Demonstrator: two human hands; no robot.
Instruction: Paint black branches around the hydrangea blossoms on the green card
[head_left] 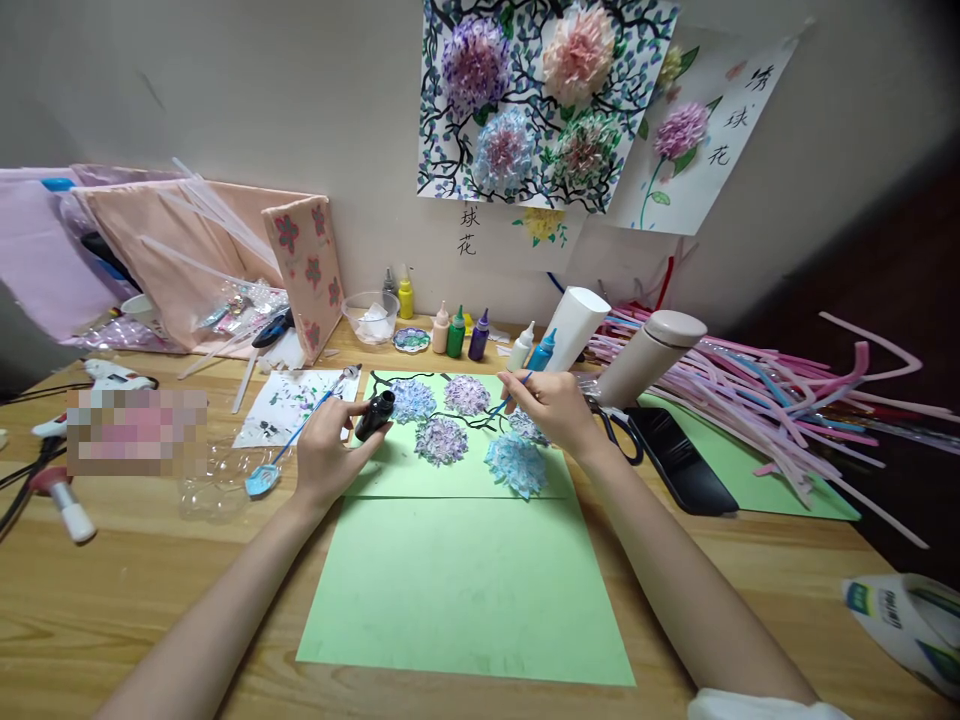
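Observation:
My left hand (334, 450) is closed around a small black ink bottle (375, 416), uncapped and tilted over the left side of a green paper sheet (465, 590). In my right hand (551, 405) is a thin blue paintbrush (510, 394), its tip low over the upper right of the sheet. Black branch lines (465, 418) run between several paper flowers there. A purple flower (441, 441) sits near the middle, and a larger light blue flower (516, 464) lies below the brush. My right hand partly covers another flower (528, 426).
Paint bottles (455, 332) stand along the wall beside a clear bowl (371, 318). To the right are scissors (626, 440), a black phone (684, 460), a thermos (652, 358) and pipe cleaners (772, 400). A paint-spotted paper (289, 405) and glue gun (112, 378) lie left.

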